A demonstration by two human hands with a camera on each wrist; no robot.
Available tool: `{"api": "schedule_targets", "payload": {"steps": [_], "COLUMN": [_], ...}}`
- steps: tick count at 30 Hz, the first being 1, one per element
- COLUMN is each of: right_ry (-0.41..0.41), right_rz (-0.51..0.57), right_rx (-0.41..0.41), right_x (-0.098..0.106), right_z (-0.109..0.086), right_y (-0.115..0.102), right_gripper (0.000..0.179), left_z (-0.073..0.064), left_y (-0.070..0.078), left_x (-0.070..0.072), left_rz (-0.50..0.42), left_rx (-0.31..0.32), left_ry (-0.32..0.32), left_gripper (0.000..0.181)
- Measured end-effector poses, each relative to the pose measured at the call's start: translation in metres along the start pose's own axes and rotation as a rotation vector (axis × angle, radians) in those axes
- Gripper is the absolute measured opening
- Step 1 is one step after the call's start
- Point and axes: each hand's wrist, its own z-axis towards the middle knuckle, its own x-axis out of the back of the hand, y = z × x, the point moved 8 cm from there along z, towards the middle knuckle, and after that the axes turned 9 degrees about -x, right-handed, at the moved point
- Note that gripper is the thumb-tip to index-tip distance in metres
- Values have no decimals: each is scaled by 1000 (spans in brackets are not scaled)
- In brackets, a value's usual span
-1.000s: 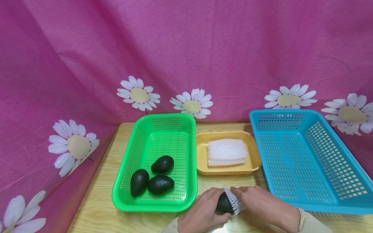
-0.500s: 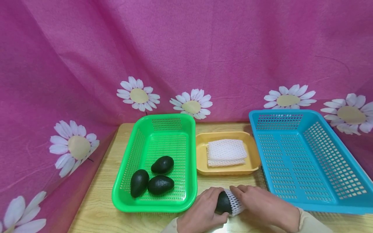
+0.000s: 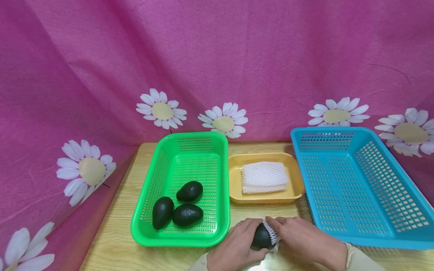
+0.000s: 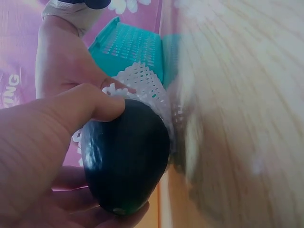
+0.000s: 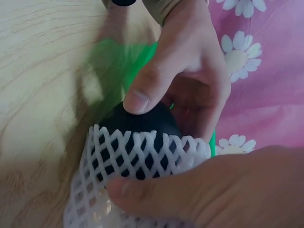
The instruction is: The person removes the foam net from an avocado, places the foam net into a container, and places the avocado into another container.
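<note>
Close over the table's front, a dark avocado lies between both hands. My left hand grips it from the left, thumb on top in the left wrist view and fingers underneath. A white foam net sleeve covers the avocado's right end; the other end stays bare. My right hand holds the sleeve, its thumb pressing on the mesh in the right wrist view. The sleeve's loose end extends past the fruit toward the right hand.
A green basket with three avocados stands at left. Behind the hands is a yellow tray holding folded white foam nets. At right stands a blue basket. A pink flowered cloth hangs behind the wooden table.
Both hands stay at the same spot, still on the avocado and the net. The net's edge and the right fingers shift slightly over the avocado's right end.
</note>
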Motion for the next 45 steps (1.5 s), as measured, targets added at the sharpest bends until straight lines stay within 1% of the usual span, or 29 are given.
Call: {"api": "schedule_targets", "payload": {"steps": [4,6,10,13,16,22,25,30,35,42,45], "right_ry": [-8,-1,23,51,77,185,215,213,222,268,281], "right_rz": [44,47,32,19,14,-22,-39,-38,-16,-10,-16], "right_rx": [-5,-3,2,1,7,50,47,42,47,64,62], "right_x": [3,5,10,15,22,38,43,46,50,59,62], "right_z": [-1,-1,0,0,-1,-3,-3,-3,-5,-7,-7], "right_y": [3,4,5,6,7,7,8,8,9,10,11], "right_gripper": [53,55,49,40,36,36,35,31,34,38,39], "left_z": [0,-1,-1,0,0,-1,-1,-1,-1,-3,-3], "left_y": [0,0,-1,-1,-1,1,1,0,-1,-1,-1], "left_x": [2,4,5,5,5,6,7,6,3,4,3], "left_rz": [-14,-21,-22,-6,17,74,85,75,61,63,59], "left_rx": [-13,-21,-24,-26,-26,-49,-59,-44,-31,-46,-43], "left_ry": [41,62,72,73,80,115,130,108,86,110,109], "left_gripper": [52,52,52,52,53,60,61,61,60,57,57]}}
